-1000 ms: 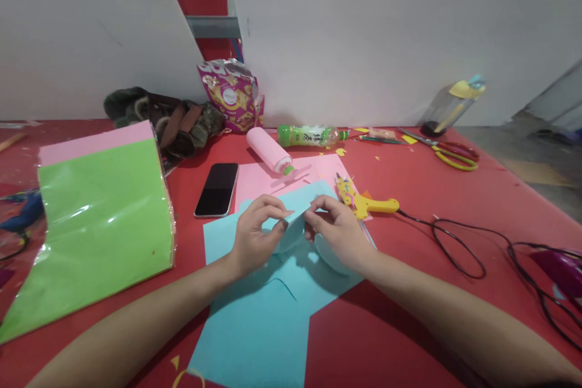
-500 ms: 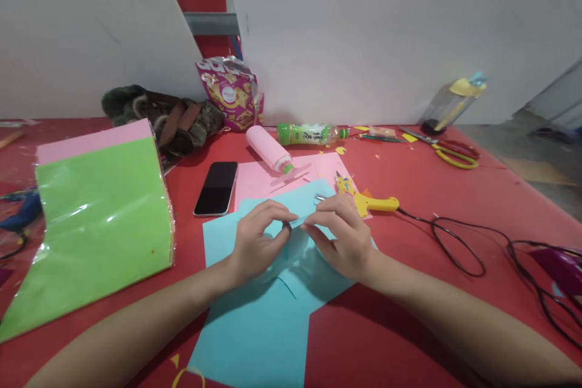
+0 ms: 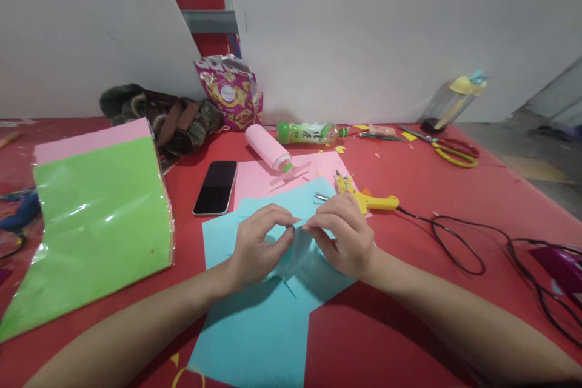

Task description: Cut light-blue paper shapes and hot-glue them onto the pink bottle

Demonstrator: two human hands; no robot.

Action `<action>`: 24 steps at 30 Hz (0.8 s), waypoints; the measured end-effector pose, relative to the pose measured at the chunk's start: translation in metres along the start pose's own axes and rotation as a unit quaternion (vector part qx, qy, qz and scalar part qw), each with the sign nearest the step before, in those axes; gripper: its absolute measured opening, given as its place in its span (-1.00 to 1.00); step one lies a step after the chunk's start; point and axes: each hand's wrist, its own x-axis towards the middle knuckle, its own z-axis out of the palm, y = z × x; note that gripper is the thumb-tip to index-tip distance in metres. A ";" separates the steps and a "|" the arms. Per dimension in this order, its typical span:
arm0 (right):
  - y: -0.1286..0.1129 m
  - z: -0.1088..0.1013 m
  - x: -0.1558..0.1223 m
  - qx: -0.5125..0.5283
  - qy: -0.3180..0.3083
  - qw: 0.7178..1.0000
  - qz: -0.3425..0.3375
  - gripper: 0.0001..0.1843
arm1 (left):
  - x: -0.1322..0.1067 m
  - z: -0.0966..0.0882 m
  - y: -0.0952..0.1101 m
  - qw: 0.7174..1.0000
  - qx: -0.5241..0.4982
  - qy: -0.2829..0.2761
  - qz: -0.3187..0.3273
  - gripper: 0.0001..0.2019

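Note:
Both hands meet over a light blue paper sheet [image 3: 259,327] lying on the red table [image 3: 409,194]. My left hand [image 3: 257,248] pinches one edge of a small curled light blue paper piece [image 3: 295,251], fingers closed. My right hand [image 3: 341,233] pinches the other edge of the same piece, fingertips almost touching the left ones. A pink paper sheet [image 3: 259,179] lies partly under the blue sheet. Just beyond my right hand lies a yellow glue gun [image 3: 368,199].
A black phone [image 3: 216,187], a pink bottle [image 3: 268,148] and a green-capped drink bottle [image 3: 309,132] lie behind the paper. A wrapped stack of green and pink paper [image 3: 100,218] sits at left. Scissors [image 3: 448,151] and a black cable [image 3: 454,242] lie at right.
The hands have lowered the curled blue piece closer to the sheet and drawn their fingertips together; my right hand shifted slightly left.

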 end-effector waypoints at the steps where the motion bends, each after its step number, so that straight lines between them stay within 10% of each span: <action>1: 0.000 0.000 0.000 0.000 0.000 1.000 0.000 -0.92 | 0.000 0.000 0.000 1.000 0.000 0.001 0.000 -0.91; 24: -0.001 -0.004 0.003 -0.023 0.008 0.998 -0.060 -0.83 | 0.002 -0.004 0.005 0.999 -0.037 -0.002 0.001 -0.89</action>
